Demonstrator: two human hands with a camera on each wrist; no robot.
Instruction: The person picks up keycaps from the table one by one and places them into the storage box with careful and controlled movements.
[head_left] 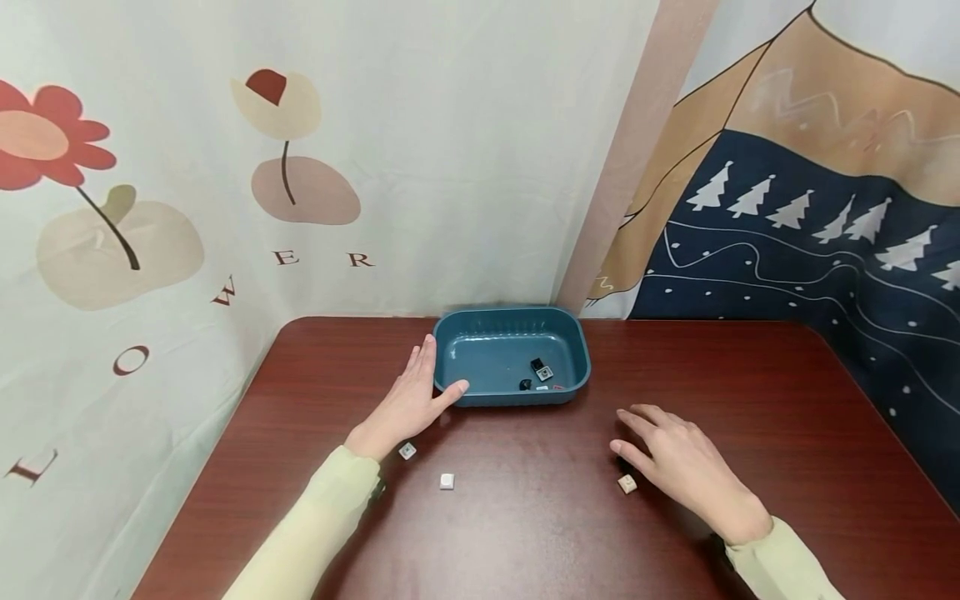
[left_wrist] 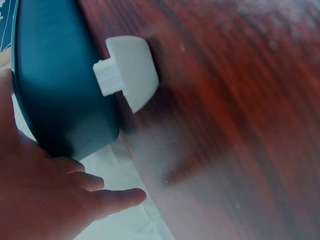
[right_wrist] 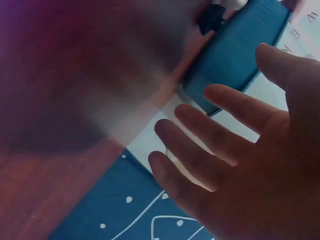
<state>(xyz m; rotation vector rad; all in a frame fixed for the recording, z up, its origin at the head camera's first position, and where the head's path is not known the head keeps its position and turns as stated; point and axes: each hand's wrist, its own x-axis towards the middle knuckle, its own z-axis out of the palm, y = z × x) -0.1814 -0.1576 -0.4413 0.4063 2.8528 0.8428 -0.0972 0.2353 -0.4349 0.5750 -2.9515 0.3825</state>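
Note:
In the head view my left hand (head_left: 408, 400) lies along the left side of a blue tray (head_left: 512, 400), fingers straight and thumb over the near rim. Close to the left wrist sits a small white keycap-like piece (head_left: 407, 451), and a white keycap (head_left: 447, 482) lies farther right. The left wrist view shows a white piece with a stubby stem (left_wrist: 137, 72) in front of the tray. My right hand (head_left: 678, 462) is over the table's right half, fingers spread and holding nothing in the right wrist view. A cream keycap (head_left: 627, 483) lies by its thumb.
Several small pieces, black, grey and pale, lie in the tray's right part, among them a grey square piece (head_left: 544, 374). The reddish-brown table (head_left: 525, 542) has its back edge against a printed curtain (head_left: 450, 167). A navy patterned cloth (head_left: 825, 275) hangs at the right.

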